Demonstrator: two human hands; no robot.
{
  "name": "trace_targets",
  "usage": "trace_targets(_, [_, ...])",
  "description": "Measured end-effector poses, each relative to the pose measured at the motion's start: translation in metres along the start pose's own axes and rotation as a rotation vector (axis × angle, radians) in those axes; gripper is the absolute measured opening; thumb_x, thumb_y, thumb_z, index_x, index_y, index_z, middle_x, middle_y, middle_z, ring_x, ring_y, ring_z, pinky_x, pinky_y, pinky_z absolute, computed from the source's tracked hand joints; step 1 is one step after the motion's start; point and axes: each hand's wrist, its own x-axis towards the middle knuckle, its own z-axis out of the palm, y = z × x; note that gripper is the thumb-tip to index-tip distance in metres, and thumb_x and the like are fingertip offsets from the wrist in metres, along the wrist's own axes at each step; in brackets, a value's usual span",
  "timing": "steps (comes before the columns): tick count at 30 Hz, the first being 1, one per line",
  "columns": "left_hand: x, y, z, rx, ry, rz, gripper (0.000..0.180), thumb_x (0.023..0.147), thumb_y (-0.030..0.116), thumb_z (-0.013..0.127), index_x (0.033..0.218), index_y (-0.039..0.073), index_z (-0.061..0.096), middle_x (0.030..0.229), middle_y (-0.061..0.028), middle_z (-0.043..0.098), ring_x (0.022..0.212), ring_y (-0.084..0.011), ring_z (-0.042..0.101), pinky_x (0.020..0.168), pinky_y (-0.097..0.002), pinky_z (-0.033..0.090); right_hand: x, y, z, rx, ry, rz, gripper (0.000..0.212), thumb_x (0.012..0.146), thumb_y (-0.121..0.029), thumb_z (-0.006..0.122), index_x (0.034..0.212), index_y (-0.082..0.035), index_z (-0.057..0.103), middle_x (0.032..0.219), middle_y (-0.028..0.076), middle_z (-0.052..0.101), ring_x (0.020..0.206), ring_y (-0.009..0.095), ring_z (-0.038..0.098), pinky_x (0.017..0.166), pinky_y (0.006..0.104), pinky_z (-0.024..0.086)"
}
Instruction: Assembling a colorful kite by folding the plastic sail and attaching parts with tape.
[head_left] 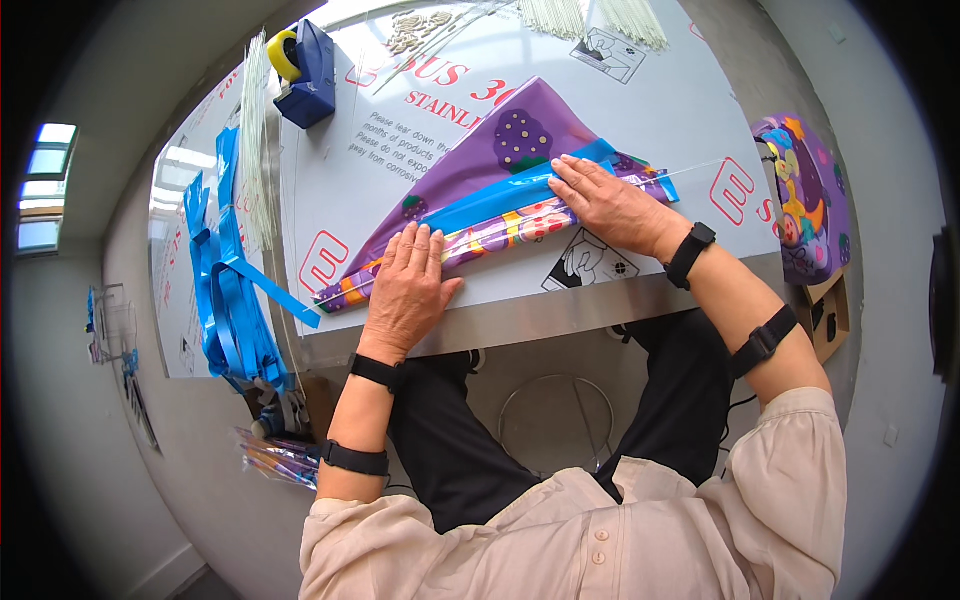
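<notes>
A purple printed kite (pixel 468 158) lies on the table, its near side rolled into a long narrow bundle and its far part spread as a triangle with a dark berry print. A blue ribbon (pixel 490 196) runs along the bundle, and a thin white rod (pixel 345 292) shows at its near edge. My left hand (pixel 408 285) rests on the bundle's left part with fingers stretched out. Farther right, my right hand (pixel 612 203) lies flat over the ribbon and the roll, fingers extended. Both palms face down; what is under them is hidden.
Blue ribbons (pixel 228 290) hang over the table's left edge beside a bunch of thin white rods (pixel 257 140). A blue tape dispenser (pixel 308 80) stands at the back left. Purple printed sheets (pixel 805 200) are stacked at the right. Bagged rolls (pixel 280 458) sit below left.
</notes>
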Motion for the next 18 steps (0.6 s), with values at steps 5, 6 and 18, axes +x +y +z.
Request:
trace_targets(5, [0.003,0.006,-0.004,0.141,-0.048,0.001,0.05,0.084,0.026,0.06,0.123,-0.007,0.054,0.127,-0.0204,0.054,0.122,-0.0338,0.047,0.108,-0.0446,0.031,-0.001,0.004,0.004,0.085,0.043,0.006,0.04,0.089,-0.003,0.044,0.127,0.008,0.048,0.137,0.024,0.044,0.13,0.033,0.04,0.11,0.0382,0.034])
trace_targets(6, [0.004,0.006,-0.005,0.142,-0.049,-0.003,0.05,0.084,0.026,0.06,0.123,-0.007,0.054,0.127,-0.0204,0.054,0.122,-0.0338,0.047,0.108,-0.0446,0.031,-0.001,0.004,0.003,0.086,0.044,0.002,0.04,0.089,-0.003,0.044,0.127,0.008,0.048,0.137,0.024,0.044,0.13,0.033,0.04,0.11,0.0382,0.034])
trace_targets(18, [0.004,0.005,0.016,0.173,0.042,-0.053,0.04,0.084,0.009,0.053,0.12,-0.007,0.055,0.122,-0.0235,0.056,0.116,-0.0347,0.053,0.102,-0.0431,0.04,0.0,0.006,-0.001,0.085,-0.009,0.022,0.042,0.088,-0.002,0.045,0.128,0.007,0.047,0.138,0.023,0.043,0.132,0.032,0.039,0.11,0.0368,0.035])
